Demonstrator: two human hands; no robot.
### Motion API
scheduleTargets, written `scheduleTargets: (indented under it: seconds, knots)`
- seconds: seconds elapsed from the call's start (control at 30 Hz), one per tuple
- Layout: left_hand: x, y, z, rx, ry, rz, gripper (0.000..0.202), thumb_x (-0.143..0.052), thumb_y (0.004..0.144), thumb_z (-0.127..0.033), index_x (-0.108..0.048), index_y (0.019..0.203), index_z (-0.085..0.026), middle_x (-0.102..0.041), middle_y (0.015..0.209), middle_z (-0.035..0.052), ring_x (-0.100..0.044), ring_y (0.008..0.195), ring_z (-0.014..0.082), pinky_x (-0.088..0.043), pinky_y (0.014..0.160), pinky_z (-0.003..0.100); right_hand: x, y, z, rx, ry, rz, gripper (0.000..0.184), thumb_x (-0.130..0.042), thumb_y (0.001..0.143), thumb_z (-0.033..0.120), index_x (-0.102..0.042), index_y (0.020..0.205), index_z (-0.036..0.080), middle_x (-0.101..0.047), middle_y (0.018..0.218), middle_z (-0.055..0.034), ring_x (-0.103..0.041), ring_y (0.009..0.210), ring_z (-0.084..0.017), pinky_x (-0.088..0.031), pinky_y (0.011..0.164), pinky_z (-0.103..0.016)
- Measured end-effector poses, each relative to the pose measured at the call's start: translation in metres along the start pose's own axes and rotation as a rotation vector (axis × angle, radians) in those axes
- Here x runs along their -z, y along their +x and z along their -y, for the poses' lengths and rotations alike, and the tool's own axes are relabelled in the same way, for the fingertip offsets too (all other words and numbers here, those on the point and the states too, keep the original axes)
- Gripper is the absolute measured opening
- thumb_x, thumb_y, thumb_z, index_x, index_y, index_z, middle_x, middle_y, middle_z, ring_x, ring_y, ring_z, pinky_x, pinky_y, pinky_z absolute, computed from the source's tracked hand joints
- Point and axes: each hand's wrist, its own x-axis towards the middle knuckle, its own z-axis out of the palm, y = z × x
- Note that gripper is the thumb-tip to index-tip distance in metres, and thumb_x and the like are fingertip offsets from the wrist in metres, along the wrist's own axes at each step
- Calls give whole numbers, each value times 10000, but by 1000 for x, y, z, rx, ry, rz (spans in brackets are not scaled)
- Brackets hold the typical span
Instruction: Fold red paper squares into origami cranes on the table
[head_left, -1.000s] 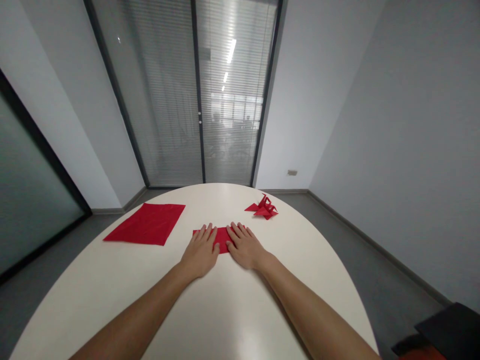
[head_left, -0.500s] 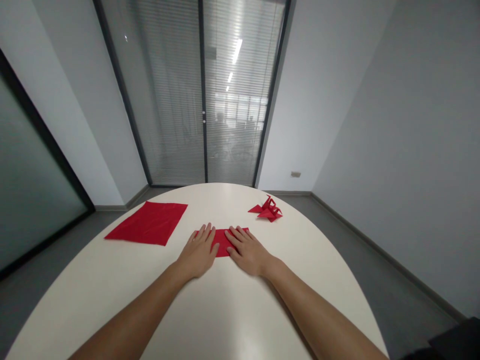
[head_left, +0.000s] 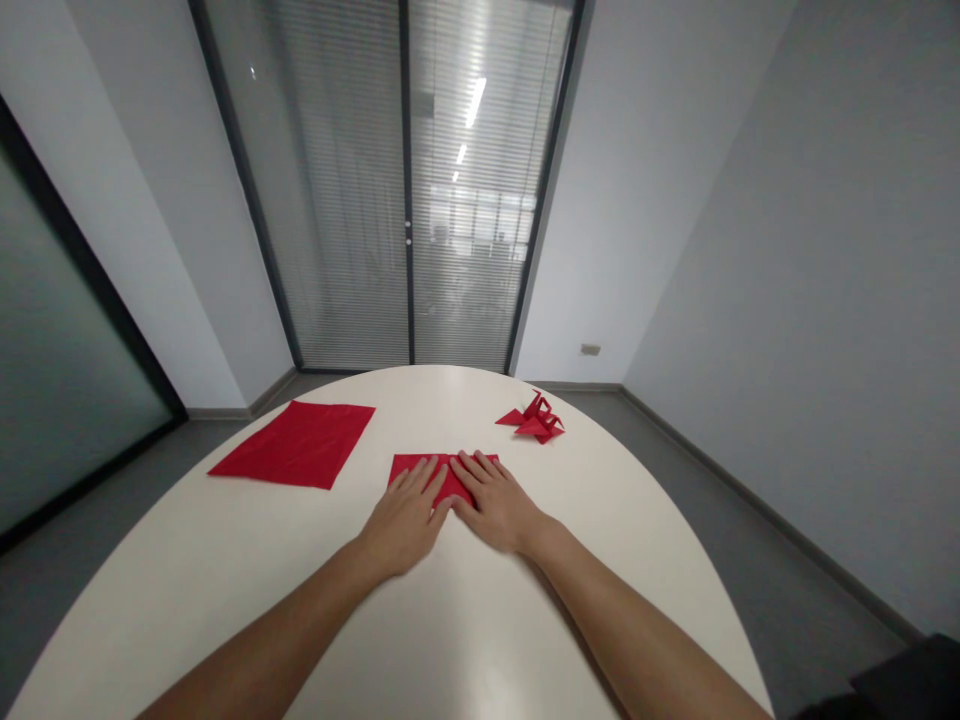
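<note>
A folded red sheet of paper lies flat on the table in front of me, its long side running left to right. My left hand rests palm down over its left part, fingers spread. Over the right part lies my right hand, open and flat too, fingers pointing away from me. The two thumbs come close together near the paper's front edge. My hands hide much of the front and side edges of the paper.
On the white round table, a larger red paper sheet lies at the far left. Folded red paper cranes stand at the far right. Beyond the table are a glass partition with blinds and grey walls.
My left hand has slid right and slightly toward me, uncovering the paper's far left corner. My right hand has stayed nearly still.
</note>
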Motion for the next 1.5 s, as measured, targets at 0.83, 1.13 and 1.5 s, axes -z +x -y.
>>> scheduleTargets:
  seconds: [0.83, 1.13, 1.5]
  knots:
    - [8, 1, 3, -49, -7, -153, 432, -402, 956, -213, -564, 1355, -177, -582, 1397, 122, -519, 1288, 277, -427, 1077, 459, 23, -17, -3, 220, -34, -109, 586, -528, 929, 545, -579, 1398, 197, -541, 1460, -114, -512, 1271, -313, -354, 1111, -455]
    - [2, 1, 7, -59, -36, -121, 418, -432, 980, -314, -569, 1345, -163, -528, 1463, 148, -450, 1375, 310, -356, 1141, 536, 10, -12, -11, 196, 2, -140, 627, -558, 909, 555, -526, 1439, 220, -392, 1570, -116, -391, 1401, -325, -284, 1162, -488]
    - [8, 1, 1, -102, -77, -187, 340, -479, 961, -265, -622, 1247, -149, -621, 1300, 134, -554, 1224, 272, -441, 1081, 438, -1, -7, -10, 120, 66, -212, 596, -643, 852, 516, -582, 1374, 236, -511, 1486, -94, -428, 1369, -303, -280, 1167, -479]
